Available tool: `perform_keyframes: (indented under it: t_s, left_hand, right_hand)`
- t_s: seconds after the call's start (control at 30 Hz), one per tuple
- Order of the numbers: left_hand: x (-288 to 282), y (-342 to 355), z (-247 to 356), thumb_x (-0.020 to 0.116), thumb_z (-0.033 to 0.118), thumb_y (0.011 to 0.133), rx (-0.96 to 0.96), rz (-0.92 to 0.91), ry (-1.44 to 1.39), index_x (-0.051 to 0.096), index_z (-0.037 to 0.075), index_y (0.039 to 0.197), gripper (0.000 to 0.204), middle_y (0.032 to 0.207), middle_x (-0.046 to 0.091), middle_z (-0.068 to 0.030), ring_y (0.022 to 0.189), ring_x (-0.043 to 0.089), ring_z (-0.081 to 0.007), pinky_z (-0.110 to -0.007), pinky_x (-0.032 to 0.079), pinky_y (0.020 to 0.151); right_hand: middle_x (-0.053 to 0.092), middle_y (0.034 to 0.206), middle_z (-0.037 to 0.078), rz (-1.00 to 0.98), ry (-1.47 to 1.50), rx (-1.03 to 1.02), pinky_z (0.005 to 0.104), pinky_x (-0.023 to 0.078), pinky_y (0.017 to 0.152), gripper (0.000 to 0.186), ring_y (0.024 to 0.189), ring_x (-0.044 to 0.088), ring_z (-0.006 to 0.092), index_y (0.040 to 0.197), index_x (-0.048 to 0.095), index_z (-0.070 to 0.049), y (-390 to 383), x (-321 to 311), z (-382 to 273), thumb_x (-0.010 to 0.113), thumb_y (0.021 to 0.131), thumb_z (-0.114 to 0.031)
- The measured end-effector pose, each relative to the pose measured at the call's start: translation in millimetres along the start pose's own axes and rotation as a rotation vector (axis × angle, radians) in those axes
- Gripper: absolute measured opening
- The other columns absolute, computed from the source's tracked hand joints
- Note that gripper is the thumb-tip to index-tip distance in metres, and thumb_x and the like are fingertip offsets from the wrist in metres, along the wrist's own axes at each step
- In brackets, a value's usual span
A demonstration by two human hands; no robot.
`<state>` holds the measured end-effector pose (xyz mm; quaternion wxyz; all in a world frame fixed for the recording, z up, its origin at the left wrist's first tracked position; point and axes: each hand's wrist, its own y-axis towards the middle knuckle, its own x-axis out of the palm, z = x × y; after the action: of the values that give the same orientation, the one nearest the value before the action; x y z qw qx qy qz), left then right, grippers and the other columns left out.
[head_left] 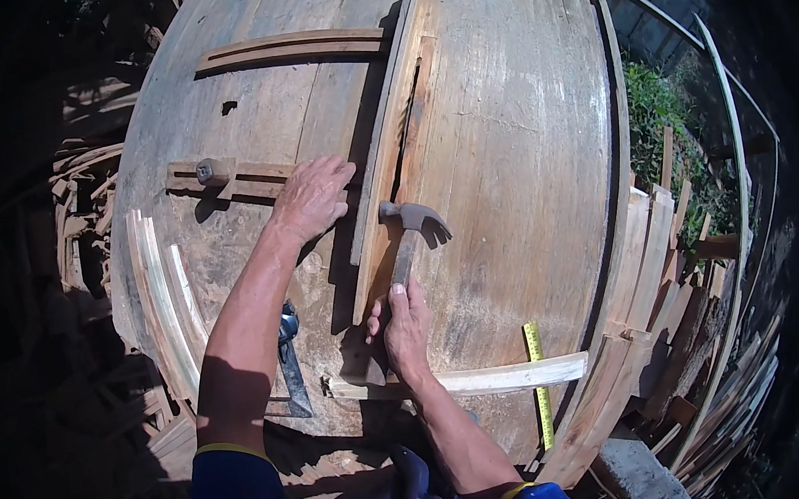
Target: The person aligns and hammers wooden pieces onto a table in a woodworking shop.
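Claw hammer with a grey metal head and a worn handle [405, 235]: over the lower part of a long light-brown wooden board [383, 170], near mid-surface. Claw points right. Cannot tell whether the head touches the board.

Right hand [405, 333]: wrapped around the handle, thumb laid along it. Left hand [314, 195]: fingers bent downward over the right end of a brown grooved wooden strip [260, 178], just left of the board. Fingertips mostly hidden; cannot tell whether they pinch the strip or only rest there.

On the same strip, farther left, a small dark blocky piece [212, 172]; its kind is unclear. A second grooved brown strip [296, 49] lies higher up, its right end close to the board. A dark slit runs down the board's right part.

Below the right hand, a pale wooden strip [496, 377], partly covered by the right forearm. Yellow measuring tape [533, 340] shows above and below it. Black metal angled tool [294, 382] beside the left forearm, partly hidden by it.

Weathered wooden surface [528, 200] under all this; far edge cut off. Stacked boards [642, 247] along its right side. Left margin too dark to read.
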<state>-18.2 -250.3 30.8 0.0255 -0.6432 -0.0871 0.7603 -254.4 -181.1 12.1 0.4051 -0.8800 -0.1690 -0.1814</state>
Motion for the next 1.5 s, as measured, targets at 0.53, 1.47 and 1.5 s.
perform_keyframes:
  t_s: [0.53, 1.47, 1.5]
  left_hand:
    - [-2, 1, -1, 0.074, 0.011, 0.073, -0.008, -0.044, -0.023, 0.061, 0.0, 0.131, 0.061, 0.121, 0.061, -0.0152, 0.119, 0.056, -0.0335, -0.044, 0.045, 0.105]
    - [-10, -7, -32, 0.081, 0.013, 0.075, -0.063, 0.027, -0.173, 0.06, 0.005, 0.137, 0.066, 0.132, 0.06, -0.0156, 0.125, 0.057, -0.0334, -0.041, 0.046, 0.109]
    - [-16, -10, -41, 0.082, 0.013, 0.075, -0.101, 0.101, -0.24, 0.06, 0.005, 0.138, 0.067, 0.133, 0.06, -0.0162, 0.124, 0.058, -0.034, -0.041, 0.047, 0.108]
  right_hand:
    - [0.055, 0.078, 0.004, 0.056, 0.11, 0.017, 0.0286, 0.05, 0.045, 0.042, 0.054, 0.054, 0.0117, 0.146, 0.038, -0.008, 0, 0, 5, 0.042, 0.111, -0.031]
    - [0.062, 0.094, 0.022, -0.37, -0.871, -0.356, 0.0452, 0.052, 0.077, 0.053, 0.082, 0.065, 0.0354, 0.154, 0.04, -0.006, -88, -25, -2, 0.053, 0.105, -0.019]
    - [0.062, 0.097, 0.023, -0.393, -0.957, -0.345, 0.0473, 0.052, 0.079, 0.055, 0.084, 0.065, 0.0389, 0.155, 0.039, -0.005, -93, -23, 8, 0.055, 0.103, -0.015]
